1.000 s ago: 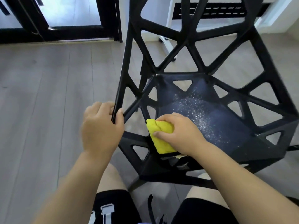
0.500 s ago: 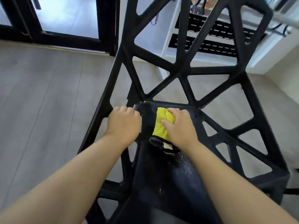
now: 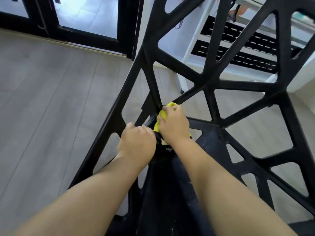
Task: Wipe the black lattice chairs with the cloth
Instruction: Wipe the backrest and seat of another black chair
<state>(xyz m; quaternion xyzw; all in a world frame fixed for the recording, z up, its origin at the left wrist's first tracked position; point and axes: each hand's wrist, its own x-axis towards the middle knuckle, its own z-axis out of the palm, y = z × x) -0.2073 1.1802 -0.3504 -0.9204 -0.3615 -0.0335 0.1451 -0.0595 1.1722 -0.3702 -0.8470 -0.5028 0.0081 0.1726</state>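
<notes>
Chair [image 3: 207, 85] with cloth [image 3: 171, 104] at its back
Our right hand [image 3: 173, 126] clutches the cloth against it; our left hand [image 3: 137, 143], alongside, grips the chair edge.

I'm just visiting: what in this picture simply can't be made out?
Most of the yellow cloth: head view, covered by the right hand holding it.
Left hand fingertips: curled out of sight round the black lattice chair.
Chair's top and legs: cut off by the picture's edges, and both forearms cover part of the seat.
Shelf rack contents: behind the chair's bars, blurred.
</notes>
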